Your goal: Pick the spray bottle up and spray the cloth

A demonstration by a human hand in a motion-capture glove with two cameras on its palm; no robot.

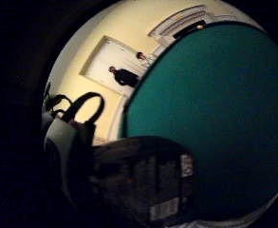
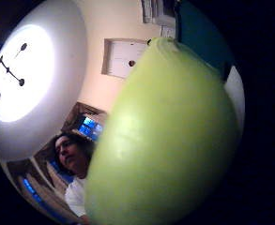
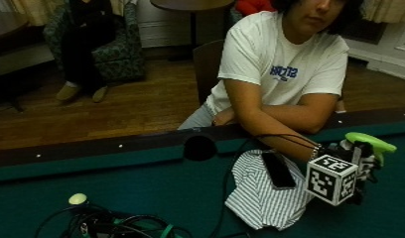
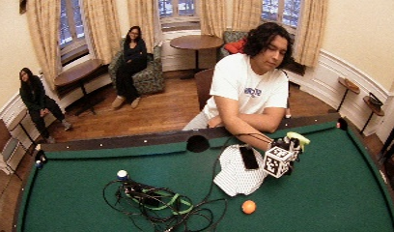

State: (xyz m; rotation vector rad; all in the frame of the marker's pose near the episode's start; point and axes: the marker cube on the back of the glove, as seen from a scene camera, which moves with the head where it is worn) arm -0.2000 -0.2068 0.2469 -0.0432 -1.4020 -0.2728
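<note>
Hand: my gloved right hand [image 3: 361,166] is raised just above the green felt table [image 3: 150,183], fingers curled round the spray bottle
Spray bottle [image 3: 369,141]: lime-green, gripped in that hand, its top showing above the glove; its body fills the thumb-side palm view [image 2: 165,140]
Cloth [image 3: 265,196]: white with fine stripes, crumpled on the felt just beside the hand
Phone [image 3: 278,170]: dark, lying on the cloth
Ball [image 4: 248,207]: orange, on the felt near the cloth
</note>
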